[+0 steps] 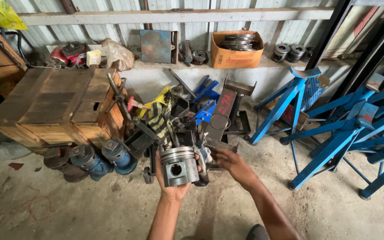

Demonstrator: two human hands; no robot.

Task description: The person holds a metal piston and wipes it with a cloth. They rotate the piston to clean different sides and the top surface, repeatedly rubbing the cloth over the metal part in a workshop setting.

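My left hand [173,189] holds a grey metal piston [179,165] upright from below, its ringed crown at the top and its pin hole facing me. My right hand [228,163] is just right of the piston, fingers bent toward its side, touching or nearly touching it near a small blue-and-white part that I cannot make out. Both hands hover over a heap of dark metal parts [187,122] on the concrete floor.
A wooden crate [56,104] stands at the left with blue cylindrical parts [120,155] in front. Blue steel stands [334,120] fill the right. On the rear ledge sit an orange cardboard box [236,55] of metal rings and a red engine [67,52].
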